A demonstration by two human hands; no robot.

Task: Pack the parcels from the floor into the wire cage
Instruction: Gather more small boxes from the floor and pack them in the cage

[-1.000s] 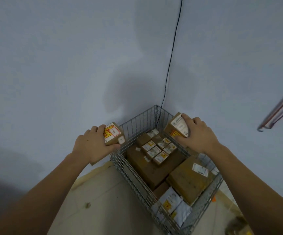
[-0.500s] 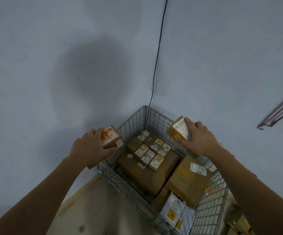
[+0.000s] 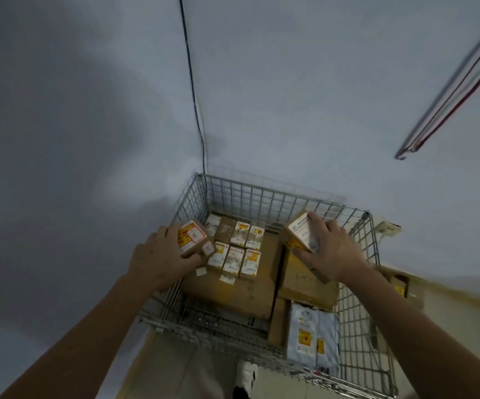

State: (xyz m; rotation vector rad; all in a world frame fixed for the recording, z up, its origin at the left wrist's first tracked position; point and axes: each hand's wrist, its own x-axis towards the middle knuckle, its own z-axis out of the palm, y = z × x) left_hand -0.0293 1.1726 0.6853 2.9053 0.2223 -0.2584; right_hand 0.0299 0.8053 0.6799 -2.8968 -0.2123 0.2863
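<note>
The wire cage stands in the room's corner. Inside lie large brown cartons, rows of small labelled boxes and grey mail bags. My left hand grips a small brown box with a red and yellow label over the cage's left side. My right hand holds a small brown box with a white label over the cage's right part, above a carton.
Grey walls meet behind the cage, with a black cable running down the corner. Red and grey rods cross the upper right. A parcel lies on the floor right of the cage. My shoe is at the cage's near side.
Both hands have moved with their boxes from above the cage's rim down over its inside. My view has shifted closer and more squarely over the cage.
</note>
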